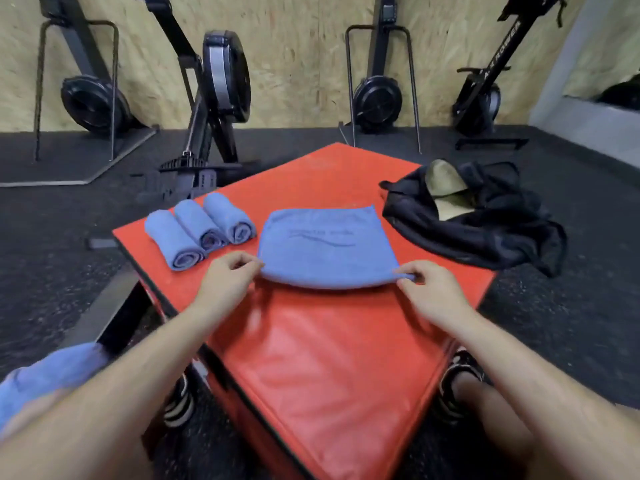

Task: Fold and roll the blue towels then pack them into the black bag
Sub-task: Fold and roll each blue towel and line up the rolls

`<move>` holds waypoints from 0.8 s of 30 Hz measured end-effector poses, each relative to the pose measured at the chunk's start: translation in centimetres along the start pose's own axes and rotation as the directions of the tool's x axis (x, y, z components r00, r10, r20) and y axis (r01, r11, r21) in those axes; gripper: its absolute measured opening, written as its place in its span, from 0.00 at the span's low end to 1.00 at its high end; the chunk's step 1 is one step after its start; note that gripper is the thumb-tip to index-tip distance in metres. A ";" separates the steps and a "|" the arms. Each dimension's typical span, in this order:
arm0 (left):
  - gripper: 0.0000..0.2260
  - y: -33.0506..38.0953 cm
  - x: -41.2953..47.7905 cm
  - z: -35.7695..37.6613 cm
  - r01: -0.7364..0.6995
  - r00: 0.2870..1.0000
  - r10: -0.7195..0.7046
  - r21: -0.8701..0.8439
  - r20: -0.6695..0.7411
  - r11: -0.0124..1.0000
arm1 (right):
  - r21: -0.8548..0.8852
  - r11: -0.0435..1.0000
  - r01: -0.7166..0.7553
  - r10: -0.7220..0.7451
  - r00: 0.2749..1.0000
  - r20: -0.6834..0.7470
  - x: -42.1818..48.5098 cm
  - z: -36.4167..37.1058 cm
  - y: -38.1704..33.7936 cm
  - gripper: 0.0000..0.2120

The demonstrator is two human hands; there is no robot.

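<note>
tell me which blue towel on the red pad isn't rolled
The flat folded blue towel, near edge pinched by left hand and right hand; the other three are rolled.

Padded box (329, 358): centre, on the floor, between the person's feet.
Folded towel (322, 244): flat on the middle of the box top.
Rolled towels (199, 230): three side by side, left of the folded towel.
Bag (478, 223): right of the folded towel, over the box's right edge.
Left hand (225, 282): pinches the towel's near left corner.
Right hand (429, 289): pinches its near right corner.
Rowing machines (221, 81): behind the box, along the wall.
</note>
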State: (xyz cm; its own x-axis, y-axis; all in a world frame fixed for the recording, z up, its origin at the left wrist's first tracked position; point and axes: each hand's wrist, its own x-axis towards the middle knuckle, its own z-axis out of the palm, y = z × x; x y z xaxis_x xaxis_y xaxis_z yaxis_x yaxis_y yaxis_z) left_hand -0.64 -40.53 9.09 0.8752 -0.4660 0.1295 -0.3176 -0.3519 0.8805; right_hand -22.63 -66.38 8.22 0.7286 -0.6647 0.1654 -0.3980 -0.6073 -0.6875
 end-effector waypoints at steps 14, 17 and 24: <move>0.12 -2.7 -0.6 2.9 -0.063 0.998 0.064 0.490 0.014 0.870 | -0.484 0.875 0.004 -0.008 1.000 -0.005 -1.3 2.5 -0.3 0.07; 0.10 -2.4 -0.1 3.7 -0.223 0.966 0.254 0.679 0.055 0.700 | -0.533 0.843 0.078 -0.115 0.993 -0.036 -0.2 3.6 -1.8 0.06; 0.19 -1.6 3.2 8.3 -0.376 0.926 0.287 0.611 0.243 0.696 | -0.477 0.837 0.269 -0.157 0.952 0.262 4.3 8.5 -5.7 0.25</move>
State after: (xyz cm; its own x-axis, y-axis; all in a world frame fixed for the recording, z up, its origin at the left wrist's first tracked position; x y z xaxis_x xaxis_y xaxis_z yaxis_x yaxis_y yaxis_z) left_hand -0.33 -48.19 4.32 0.6309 -0.7303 0.2620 -0.7735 -0.5659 0.2854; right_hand -12.49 -62.02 6.82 0.9022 -0.4237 0.0803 -0.4028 -0.8945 -0.1940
